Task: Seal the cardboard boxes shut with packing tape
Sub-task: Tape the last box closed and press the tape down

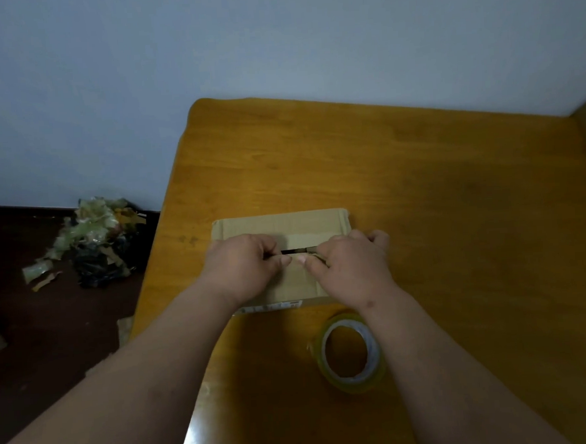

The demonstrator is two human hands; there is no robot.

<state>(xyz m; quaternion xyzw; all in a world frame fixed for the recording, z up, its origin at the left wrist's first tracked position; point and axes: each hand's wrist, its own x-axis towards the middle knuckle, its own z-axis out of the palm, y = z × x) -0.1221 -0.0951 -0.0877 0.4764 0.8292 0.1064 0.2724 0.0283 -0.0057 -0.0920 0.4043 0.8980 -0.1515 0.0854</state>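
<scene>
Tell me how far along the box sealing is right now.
Done: the cardboard box sits on the table, flaps folded down. In hand: left hand and right hand press the flaps together; a dark gap shows at the seam. Left: taping; the tape roll lies untouched nearby.

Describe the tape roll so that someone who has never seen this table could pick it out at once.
Start at the wooden table and find the cardboard box under both hands. The tape roll lies flat on the table, nearer the person than the box, beside the right forearm. It is the only ring there: yellowish clear tape on a white core.
</scene>
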